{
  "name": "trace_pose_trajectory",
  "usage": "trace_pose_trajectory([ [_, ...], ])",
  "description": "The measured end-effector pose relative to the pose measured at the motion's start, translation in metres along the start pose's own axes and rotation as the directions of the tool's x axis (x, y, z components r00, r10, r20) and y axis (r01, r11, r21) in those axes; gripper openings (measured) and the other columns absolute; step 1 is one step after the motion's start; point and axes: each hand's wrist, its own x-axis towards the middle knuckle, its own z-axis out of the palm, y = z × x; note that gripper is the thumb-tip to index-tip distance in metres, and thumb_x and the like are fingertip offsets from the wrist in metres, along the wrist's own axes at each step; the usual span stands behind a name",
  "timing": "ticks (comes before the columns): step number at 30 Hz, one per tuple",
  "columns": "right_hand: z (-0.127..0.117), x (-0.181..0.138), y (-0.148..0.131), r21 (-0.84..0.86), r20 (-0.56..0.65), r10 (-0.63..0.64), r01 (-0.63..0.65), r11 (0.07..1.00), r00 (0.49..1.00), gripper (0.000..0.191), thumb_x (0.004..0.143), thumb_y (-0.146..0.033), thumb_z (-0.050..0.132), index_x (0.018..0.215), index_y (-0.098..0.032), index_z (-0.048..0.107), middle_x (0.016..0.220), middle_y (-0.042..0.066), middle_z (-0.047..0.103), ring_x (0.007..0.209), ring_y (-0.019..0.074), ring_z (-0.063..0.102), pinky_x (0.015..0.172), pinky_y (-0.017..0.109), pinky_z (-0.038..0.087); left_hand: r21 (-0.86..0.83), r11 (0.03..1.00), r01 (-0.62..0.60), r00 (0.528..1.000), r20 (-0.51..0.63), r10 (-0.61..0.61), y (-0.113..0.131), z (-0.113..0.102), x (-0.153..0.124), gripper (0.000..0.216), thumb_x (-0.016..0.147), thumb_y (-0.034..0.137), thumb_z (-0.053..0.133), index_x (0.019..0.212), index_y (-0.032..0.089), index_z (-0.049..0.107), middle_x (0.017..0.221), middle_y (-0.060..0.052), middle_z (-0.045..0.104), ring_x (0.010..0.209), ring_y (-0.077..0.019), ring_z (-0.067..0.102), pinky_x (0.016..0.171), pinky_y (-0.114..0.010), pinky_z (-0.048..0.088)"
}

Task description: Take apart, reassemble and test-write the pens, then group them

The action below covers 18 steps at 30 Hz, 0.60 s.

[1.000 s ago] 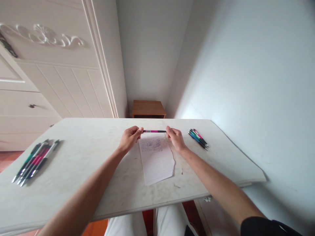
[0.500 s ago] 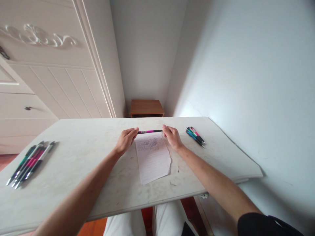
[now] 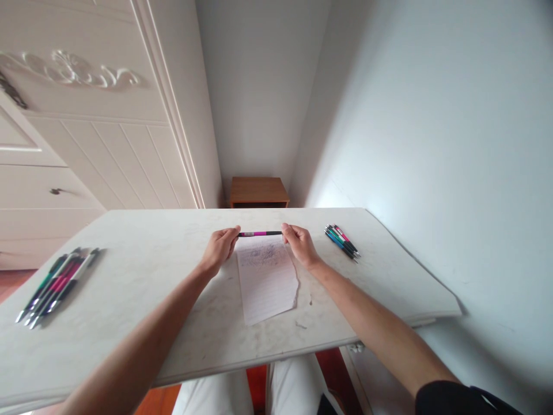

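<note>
A pink and black pen (image 3: 260,233) is held level just above the far end of a torn lined sheet of paper (image 3: 266,280) covered with scribbles at its top. My left hand (image 3: 220,249) pinches the pen's left end. My right hand (image 3: 299,244) pinches its right end. Both hands hover over the white table (image 3: 151,276), wrists near the paper's upper corners.
Several pens (image 3: 56,285) lie bundled at the table's left edge, and another group of pens (image 3: 342,241) lies to the right of my right hand. A white wardrobe (image 3: 95,115) stands at the left, a small wooden stand (image 3: 258,191) beyond the table, a wall at the right.
Both hands and the pen between them have kept their grip and stayed over the paper's top; only the camera view has shifted slightly.
</note>
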Motion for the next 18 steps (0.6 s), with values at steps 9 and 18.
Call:
trace_pose_trajectory([
  [9, 0.004, 0.005, 0.020, 0.197, -0.067, 0.170, -0.154, 0.968, 0.983, 0.055, 0.086, -0.062, 0.054, 0.052, -0.021, 0.041, 0.049, -0.005, 0.034, 0.047, 0.0102, 0.031, 0.049, 0.027, 0.025, 0.148, 0.938, -0.312, 0.950, 0.033, 0.311, -0.006, 0.006, -0.002, 0.036, 0.085, 0.049, 0.057, 0.102, 0.018, 0.060, 0.081, -0.001, 0.063, 0.049, -0.0096, 0.052, 0.047, -0.023, 0.042],
  [18, 0.005, 0.001, 0.015, 0.107, -0.012, 0.109, -0.107, 0.989, 0.994, 0.054, 0.090, -0.060, 0.050, 0.053, -0.021, 0.042, 0.051, -0.004, 0.038, 0.051, 0.0114, 0.035, 0.053, 0.028, 0.029, 0.353, 0.881, -0.316, 0.936, -0.034, 0.350, -0.003, 0.002, -0.005, 0.021, 0.084, 0.035, 0.053, 0.080, 0.018, 0.066, 0.061, 0.002, 0.061, 0.048, -0.0105, 0.051, 0.051, -0.022, 0.041],
])
